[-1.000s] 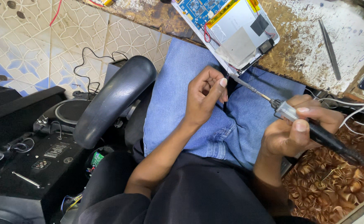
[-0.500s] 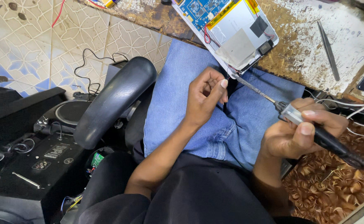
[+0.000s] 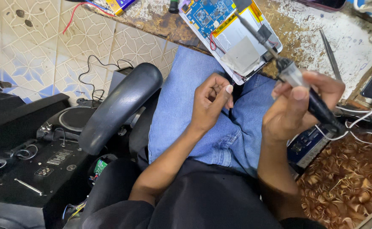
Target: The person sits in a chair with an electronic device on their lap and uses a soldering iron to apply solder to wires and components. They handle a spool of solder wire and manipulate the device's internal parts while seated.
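My right hand (image 3: 298,106) grips the soldering iron (image 3: 279,63) with its tip over the opened tablet (image 3: 230,36) at the bench edge, my left hand (image 3: 211,101) loosely curled, empty-looking, on my jeans (image 3: 194,110); a slip could scorch its battery (image 3: 241,38).

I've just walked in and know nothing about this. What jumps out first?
The opened tablet at the top, lying on the worn bench edge with its blue circuit board and silver battery exposed. The right hand grips a soldering iron whose tip reaches over it, while the left hand hovers curled over the jeans. A black chair armrest curves at left.
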